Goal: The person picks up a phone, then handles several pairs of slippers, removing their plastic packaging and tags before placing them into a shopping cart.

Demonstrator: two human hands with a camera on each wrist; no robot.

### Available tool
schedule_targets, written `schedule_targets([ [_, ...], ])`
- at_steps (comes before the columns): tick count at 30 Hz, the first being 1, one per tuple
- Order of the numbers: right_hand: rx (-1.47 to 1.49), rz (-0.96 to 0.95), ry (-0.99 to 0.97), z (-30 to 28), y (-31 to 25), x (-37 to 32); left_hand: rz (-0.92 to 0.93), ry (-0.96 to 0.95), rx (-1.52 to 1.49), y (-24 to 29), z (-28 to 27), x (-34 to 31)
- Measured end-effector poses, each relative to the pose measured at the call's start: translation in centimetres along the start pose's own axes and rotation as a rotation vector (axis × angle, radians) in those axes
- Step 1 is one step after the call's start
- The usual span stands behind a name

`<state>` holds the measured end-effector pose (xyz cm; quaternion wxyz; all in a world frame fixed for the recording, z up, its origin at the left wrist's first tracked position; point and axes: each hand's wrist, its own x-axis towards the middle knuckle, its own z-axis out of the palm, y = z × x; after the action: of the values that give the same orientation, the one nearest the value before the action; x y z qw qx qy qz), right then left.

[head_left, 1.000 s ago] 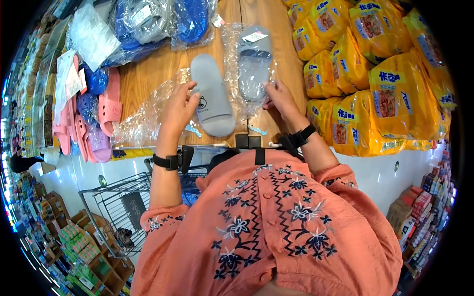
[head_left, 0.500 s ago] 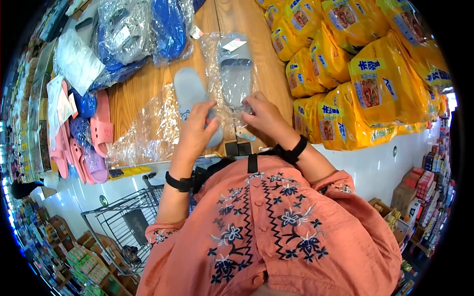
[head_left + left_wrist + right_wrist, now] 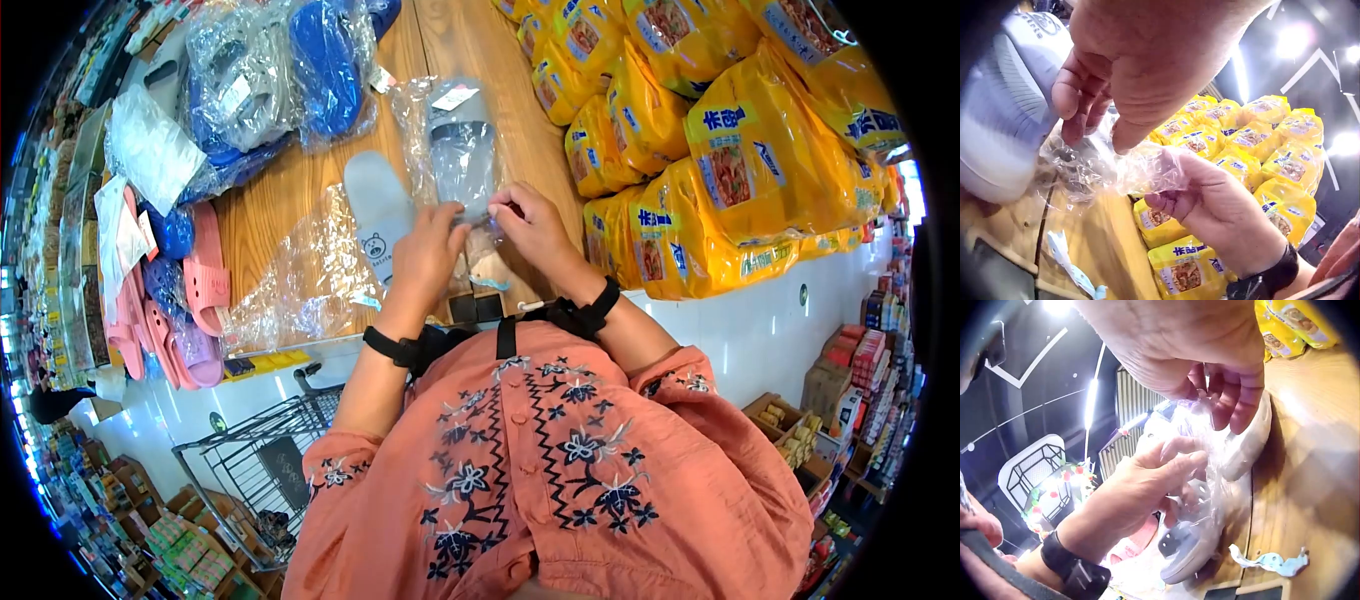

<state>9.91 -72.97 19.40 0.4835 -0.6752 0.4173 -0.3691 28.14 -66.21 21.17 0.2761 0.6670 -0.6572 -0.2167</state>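
A grey slipper (image 3: 462, 165) lies in a clear plastic bag (image 3: 412, 130) on the wooden table, a white tag on it. At the bag's near end, my left hand (image 3: 428, 250) has fingers and thumb on the crinkled film (image 3: 1094, 165). My right hand (image 3: 537, 235) pinches the same film from the right, its fingers curled. The hands are a short gap apart. An unwrapped grey slipper (image 3: 375, 205) with a bear print lies just left of the bag, partly hidden by my left hand.
Another clear bag (image 3: 295, 270) lies to the left. Wrapped blue slippers (image 3: 325, 70) and pink slippers (image 3: 205, 270) are piled on the left. Yellow food packets (image 3: 745, 170) are stacked on the right. A torn light-blue strip (image 3: 1269, 560) lies near the table edge; a shopping cart (image 3: 265, 450) stands below left.
Both hands have come together at the near end of the bagged slipper, my left hand moving right across the unwrapped slipper. The head view has shifted, so the table's things appear further left.
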Motion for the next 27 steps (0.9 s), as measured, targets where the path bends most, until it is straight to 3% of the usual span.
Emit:
schedule_targets([
  [4, 0.100, 0.050, 0.016, 0.1, 0.1, 0.1, 0.037, 0.137, -0.016, -0.5, 0.3, 0.6],
  [7, 0.221, 0.090, 0.016, -0.3, 0.2, 0.5, -0.079, 0.099, -0.194, -0.9, 0.3, 1.2],
  [13, -0.106, 0.049, -0.035, -0.9, -2.7, -0.5, -0.117, 0.186, -0.361, 0.2, 0.3, 1.9],
  [16, -0.223, 0.065, -0.116, -0.8, -0.8, -0.6, -0.007, 0.216, -0.351, 1.2, 0.5, 2.5],
  [19, -0.059, 0.199, -0.068, -0.6, 1.2, -0.2, -0.080, 0.173, -0.502, 1.3, 1.0, 2.6],
  [22, 0.088, 0.200, 0.004, -1.1, 2.5, 0.2, -0.095, 0.211, -0.489, 2.3, -0.5, 1.5],
  [25, 0.381, 0.304, 0.006, -1.2, 1.5, 0.1, -0.070, -0.030, -0.318, 0.7, -0.6, 0.3],
  [27, 0.466, 0.388, -0.001, -1.4, 0.3, 0.1, -0.019, 0.009, -0.219, 0.3, 0.7, -0.4],
])
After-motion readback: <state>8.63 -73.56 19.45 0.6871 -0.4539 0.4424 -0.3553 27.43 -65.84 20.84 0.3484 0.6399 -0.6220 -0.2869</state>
